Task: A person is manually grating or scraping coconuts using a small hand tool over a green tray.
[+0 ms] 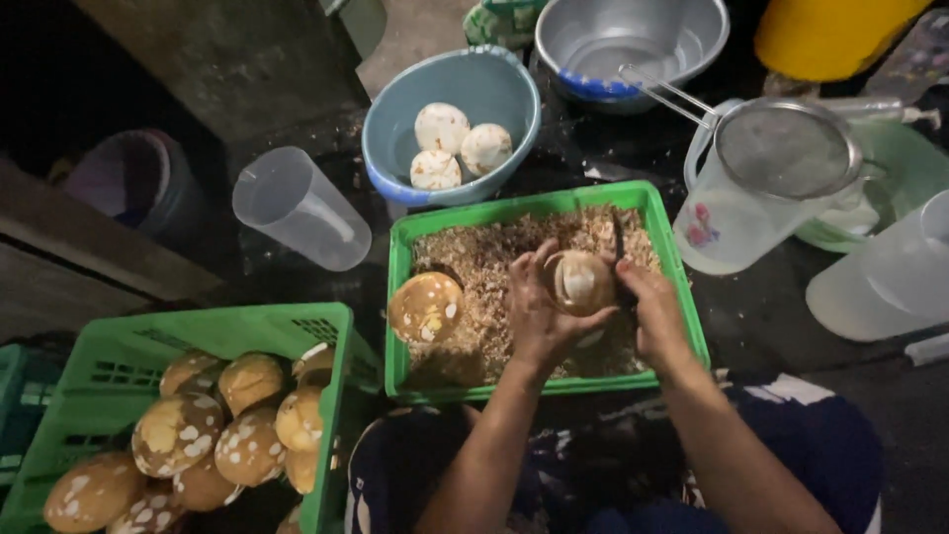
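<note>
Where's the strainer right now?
In the head view, the metal mesh strainer sits on top of a clear plastic jug at the upper right, just right of the green tray and below the steel bowl.

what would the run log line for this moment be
left hand: holds coconut | right hand: knife on it | below: green tray of shavings

The dark floor (791,307) carries green crates (420,237), bowls (386,148), clear jugs (301,208) and scattered shavings.
</note>
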